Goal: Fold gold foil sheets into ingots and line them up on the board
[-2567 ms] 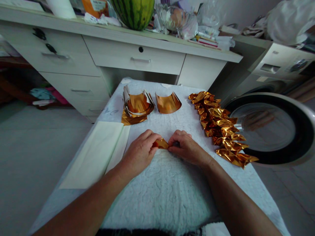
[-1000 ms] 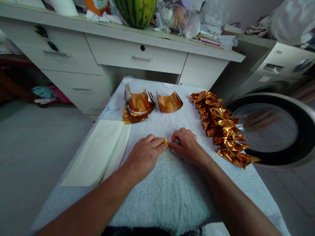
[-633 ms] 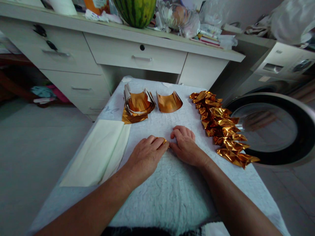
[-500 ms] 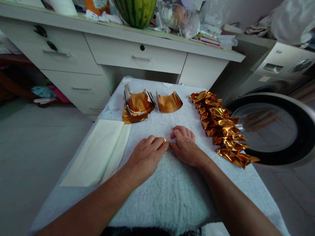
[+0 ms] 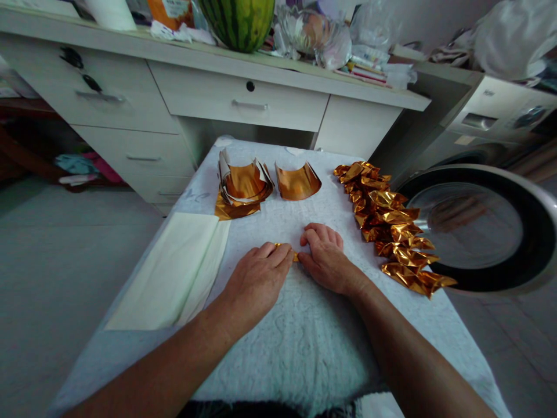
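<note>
A small folded piece of gold foil paper (image 5: 296, 257) lies on the cloth, mostly covered by my fingers. My left hand (image 5: 261, 276) is closed over it, thumb and fingertips pressed together on the strip. My right hand (image 5: 325, 258) has its thumb against the strip's right end, with the other fingers curled on the cloth. Beyond my hands sits a curved gold sheet (image 5: 298, 183), and left of it a stack of curled gold and white sheets (image 5: 246, 184). A row of folded gold foil pieces (image 5: 398, 232) runs down the right side.
The cloth-covered table (image 5: 304, 360) bears pale folded paper (image 5: 165, 273) at left. White drawers (image 5: 239, 104) stand behind it, with a watermelon (image 5: 237, 23) and plastic bags on top. An open washing machine door (image 5: 478, 226) juts close to the right edge.
My left fingers have shifted slightly left along the foil, and more gold shows between the two hands. My right hand stays nearly in place.
</note>
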A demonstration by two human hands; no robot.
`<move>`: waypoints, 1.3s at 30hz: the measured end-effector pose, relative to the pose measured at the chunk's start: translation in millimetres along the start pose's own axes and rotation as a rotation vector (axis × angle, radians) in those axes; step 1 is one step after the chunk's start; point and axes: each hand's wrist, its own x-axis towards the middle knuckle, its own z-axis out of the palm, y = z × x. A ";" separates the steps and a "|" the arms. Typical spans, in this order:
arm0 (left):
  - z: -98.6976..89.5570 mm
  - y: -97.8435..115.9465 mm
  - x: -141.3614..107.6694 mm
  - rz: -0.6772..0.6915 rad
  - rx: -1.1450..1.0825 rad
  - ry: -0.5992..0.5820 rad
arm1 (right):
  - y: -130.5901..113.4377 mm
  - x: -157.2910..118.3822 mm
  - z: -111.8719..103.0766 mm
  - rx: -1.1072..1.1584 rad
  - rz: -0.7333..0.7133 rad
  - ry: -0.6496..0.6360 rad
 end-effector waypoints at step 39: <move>0.8 -5.6 -12.2 0.031 -0.039 0.005 | 10.8 0.2 -5.2 0.093 -0.034 -0.130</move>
